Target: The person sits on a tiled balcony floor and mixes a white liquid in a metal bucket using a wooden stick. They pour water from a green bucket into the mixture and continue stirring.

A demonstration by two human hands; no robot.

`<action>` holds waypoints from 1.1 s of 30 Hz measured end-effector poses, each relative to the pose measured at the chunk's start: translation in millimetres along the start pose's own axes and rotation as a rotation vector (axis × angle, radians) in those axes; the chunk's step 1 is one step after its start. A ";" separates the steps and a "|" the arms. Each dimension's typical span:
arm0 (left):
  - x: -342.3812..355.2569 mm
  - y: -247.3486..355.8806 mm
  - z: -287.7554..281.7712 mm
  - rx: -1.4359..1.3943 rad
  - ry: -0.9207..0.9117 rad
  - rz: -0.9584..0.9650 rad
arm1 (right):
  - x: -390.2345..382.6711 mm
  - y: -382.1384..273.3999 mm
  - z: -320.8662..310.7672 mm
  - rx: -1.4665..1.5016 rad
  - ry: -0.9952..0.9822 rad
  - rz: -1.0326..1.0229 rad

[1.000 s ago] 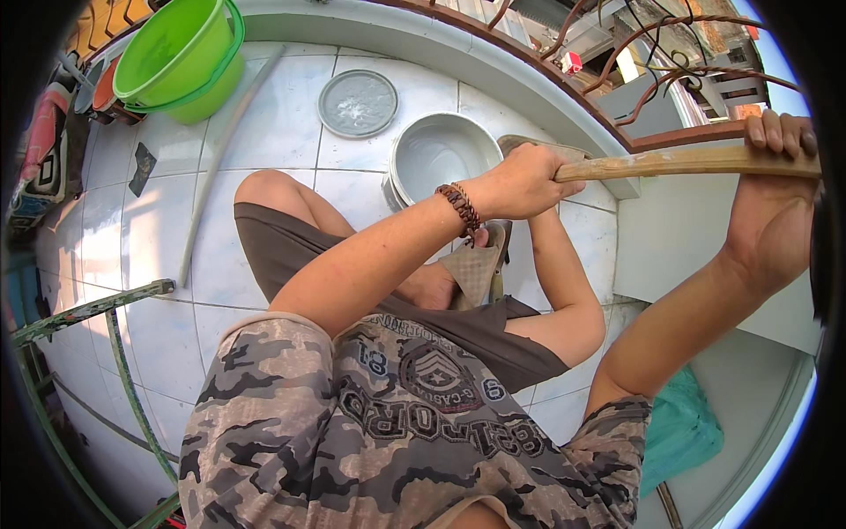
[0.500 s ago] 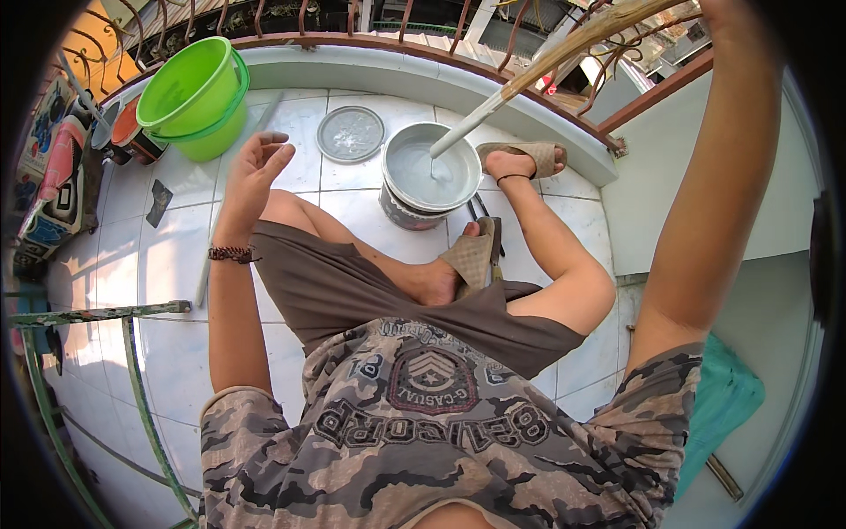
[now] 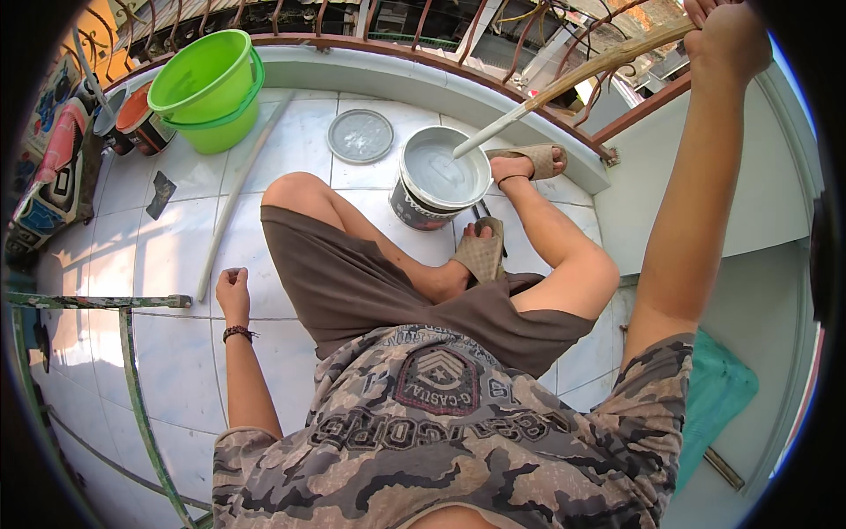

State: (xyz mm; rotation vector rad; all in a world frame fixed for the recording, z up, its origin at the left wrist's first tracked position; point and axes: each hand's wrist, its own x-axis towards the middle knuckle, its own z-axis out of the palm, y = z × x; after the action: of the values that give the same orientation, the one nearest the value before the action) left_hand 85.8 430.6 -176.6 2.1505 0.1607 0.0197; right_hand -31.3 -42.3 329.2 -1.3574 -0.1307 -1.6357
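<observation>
My right hand [image 3: 727, 40] is raised at the upper right, its fingers wrapped round the upper end of a long wooden stick [image 3: 586, 66]. The stick slants down to the left, and its grey-coated lower end stands in a bucket of grey paint [image 3: 429, 167] on the tiles in front of me. Over on the left, my left hand [image 3: 233, 293] hangs beside my knee with its fingers curled in and nothing visible in them. Left of the bucket lies its round grey lid [image 3: 360, 137].
A bright green bucket [image 3: 207, 88], an orange-rimmed paint can [image 3: 145, 119] and a dark can stand at the far left. A pale pole [image 3: 238, 194] lies on the floor near a dark scrap [image 3: 159, 195]. A green metal frame [image 3: 101, 301] is at left; railings run behind.
My left hand has come down and back from in front of my knee to beside it. My right hand stays on the stick, whose lower end has shifted slightly within the paint.
</observation>
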 end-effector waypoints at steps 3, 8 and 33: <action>-13.5 -25.3 16.8 0.329 0.107 -0.006 | 28.7 35.3 -40.3 0.099 0.050 0.162; -50.5 -88.9 -8.4 0.720 0.353 0.188 | -62.9 90.0 -34.3 -0.208 -0.070 0.212; -95.4 -34.9 -29.5 0.721 -0.088 0.119 | -53.8 177.9 -229.3 -0.692 0.644 0.694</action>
State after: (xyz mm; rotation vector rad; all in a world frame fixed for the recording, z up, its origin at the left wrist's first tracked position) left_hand -14.7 462.3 -184.8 2.8718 -0.0215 -0.0743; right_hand -69.6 -244.2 117.3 -1.0742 1.2427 -1.4486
